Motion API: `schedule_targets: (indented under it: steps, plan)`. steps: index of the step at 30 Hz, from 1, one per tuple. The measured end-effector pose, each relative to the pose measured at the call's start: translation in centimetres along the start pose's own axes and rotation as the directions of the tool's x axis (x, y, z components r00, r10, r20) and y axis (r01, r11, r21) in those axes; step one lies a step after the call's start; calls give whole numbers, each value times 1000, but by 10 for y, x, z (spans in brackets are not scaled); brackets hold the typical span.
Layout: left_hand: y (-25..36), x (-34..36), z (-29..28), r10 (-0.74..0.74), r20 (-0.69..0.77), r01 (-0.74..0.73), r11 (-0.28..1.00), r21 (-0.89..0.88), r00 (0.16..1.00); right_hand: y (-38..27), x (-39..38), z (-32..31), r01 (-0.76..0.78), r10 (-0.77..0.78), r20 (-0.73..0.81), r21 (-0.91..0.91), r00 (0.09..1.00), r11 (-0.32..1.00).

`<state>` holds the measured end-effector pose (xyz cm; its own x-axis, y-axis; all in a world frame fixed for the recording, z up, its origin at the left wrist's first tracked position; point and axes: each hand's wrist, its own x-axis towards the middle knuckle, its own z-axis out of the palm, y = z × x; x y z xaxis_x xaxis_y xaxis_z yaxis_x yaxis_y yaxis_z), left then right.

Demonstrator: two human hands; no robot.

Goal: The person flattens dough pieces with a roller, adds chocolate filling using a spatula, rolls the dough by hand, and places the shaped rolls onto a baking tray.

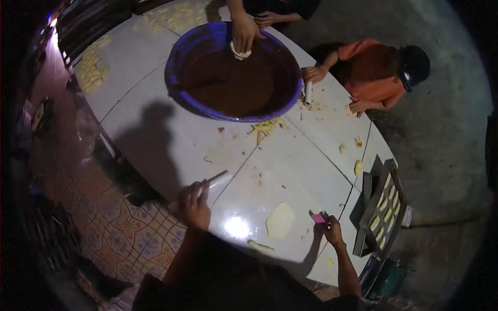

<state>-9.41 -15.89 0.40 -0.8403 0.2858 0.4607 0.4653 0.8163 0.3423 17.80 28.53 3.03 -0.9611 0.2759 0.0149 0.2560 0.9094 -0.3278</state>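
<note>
My left hand [196,205] grips a pale cylindrical roller [218,178] near the front left edge of the white tiled table [306,171]. My right hand [332,230] is closed on a small pink tool [318,219] at the front right. Between my hands lies a flat, pale sheet of dough [280,220], with a thin dough strip [260,246] below it. Farther up, small dough pieces [358,168] and some scraps [264,129] are scattered over the tiles.
A large blue tub [197,109] of brown filling stands at the back, another person's hand [244,31] in it holding dough. A co-worker in orange [373,72] works at the right. Stacked trays [393,232] with dough pieces sit right. More dough [92,70] lies far left.
</note>
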Motion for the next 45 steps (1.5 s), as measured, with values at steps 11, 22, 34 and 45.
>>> schedule_targets:
  steps: [11, 22, 34, 45]
  plan:
    - [-11, -5, 21, -35, -12, 35, 999, 7, 999, -304, 443, -44, 483, -376, 338, -333, 863, 810]
    - [-10, -14, 19, -240, 34, 242, 952, -189, 970, -324, 495, -25, 612, -555, 708, 218, 436, 760]
    - [-10, -9, 28, -36, -62, 29, 993, -110, 997, -197, 322, -148, 42, -484, 662, 566, 573, 823]
    - [-27, -10, 29, 39, 66, -44, 996, 74, 997, -170, -21, 69, -103, 126, -52, 324, 991, 941]
